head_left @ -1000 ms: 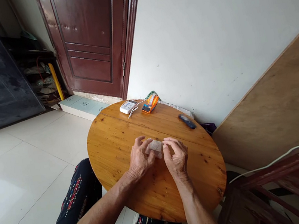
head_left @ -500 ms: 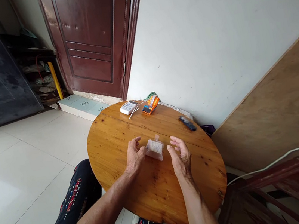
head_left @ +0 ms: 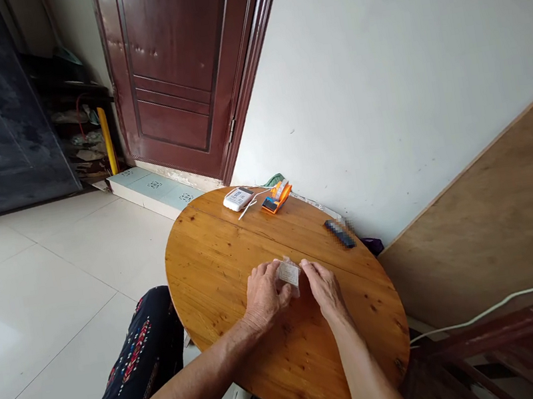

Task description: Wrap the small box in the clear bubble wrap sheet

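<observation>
A small clear plastic packet point(head_left: 289, 272) with a pale label lies on the round wooden table point(head_left: 215, 261), near its middle. My left hand point(head_left: 265, 294) is curled round the packet's left side, fingers on top of it. My right hand point(head_left: 325, 286) presses its fingertips on the packet's right edge, fingers held together. Both hands rest on the tabletop.
At the table's far edge lie a white box point(head_left: 238, 198) with a white cord, an orange device point(head_left: 275, 199) and a dark flat object point(head_left: 339, 234). A white wall and a dark red door point(head_left: 174, 65) stand behind. A wooden board point(head_left: 501, 209) leans at the right.
Half a second ago both hands were open beside the packet. They have closed in on it again, and the view has shifted slightly.
</observation>
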Available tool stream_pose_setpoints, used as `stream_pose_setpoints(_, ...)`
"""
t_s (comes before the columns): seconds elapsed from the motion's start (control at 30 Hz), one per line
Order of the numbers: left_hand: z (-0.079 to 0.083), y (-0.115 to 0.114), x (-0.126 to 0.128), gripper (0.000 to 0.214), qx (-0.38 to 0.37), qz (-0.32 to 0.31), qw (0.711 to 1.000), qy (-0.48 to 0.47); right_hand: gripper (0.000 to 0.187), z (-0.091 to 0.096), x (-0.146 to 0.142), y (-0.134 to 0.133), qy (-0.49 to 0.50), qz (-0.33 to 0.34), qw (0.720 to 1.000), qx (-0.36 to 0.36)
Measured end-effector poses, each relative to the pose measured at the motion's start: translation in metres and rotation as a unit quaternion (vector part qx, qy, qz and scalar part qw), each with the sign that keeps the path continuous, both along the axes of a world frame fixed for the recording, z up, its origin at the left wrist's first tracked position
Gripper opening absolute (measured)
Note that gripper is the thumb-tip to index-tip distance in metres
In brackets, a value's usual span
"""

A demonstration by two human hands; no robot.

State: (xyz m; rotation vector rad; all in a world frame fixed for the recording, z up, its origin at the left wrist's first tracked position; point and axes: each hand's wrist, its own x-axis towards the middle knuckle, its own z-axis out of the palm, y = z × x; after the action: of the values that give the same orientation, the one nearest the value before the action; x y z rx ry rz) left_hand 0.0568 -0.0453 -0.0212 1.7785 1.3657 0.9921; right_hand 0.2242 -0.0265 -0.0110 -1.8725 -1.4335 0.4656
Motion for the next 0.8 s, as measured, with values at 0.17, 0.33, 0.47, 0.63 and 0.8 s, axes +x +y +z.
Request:
stream_pose_setpoints(0.17, 0.004, -0.001, 0.000, 0.055, -0.014, -0.005, 1.000, 0.025, 0.046, 0.014, 0.000, 0.028, 0.021, 0.033, 0.996, -0.078)
stream_pose_setpoints(0.33, 0.007, -0.003, 0.000, 0.053, -0.014, -0.006, 1.000, 0.011, 0.037, 0.018, -0.012, 0.043, 0.116, 0.069, 0.987, -0.089)
stream_pose_setpoints(0.47, 0.003, -0.001, 0.002, 0.056, -0.009, 0.006, 1.000, -0.014, 0.037, 0.020, -0.023, 0.043, 0.169, 0.075, 0.982, -0.039)
stream_pose_setpoints(0.63, -0.002, 0.000, 0.005, 0.073, -0.006, 0.011, 0.995, -0.103, 0.039, 0.036, -0.023, 0.041, 0.210, 0.047, 0.975, 0.053)
stream_pose_setpoints(0.8, 0.000, -0.001, 0.006, 0.083, -0.013, -0.009, 0.986, -0.165, 0.040, 0.068, -0.008, 0.049, 0.224, 0.029, 0.966, 0.126)
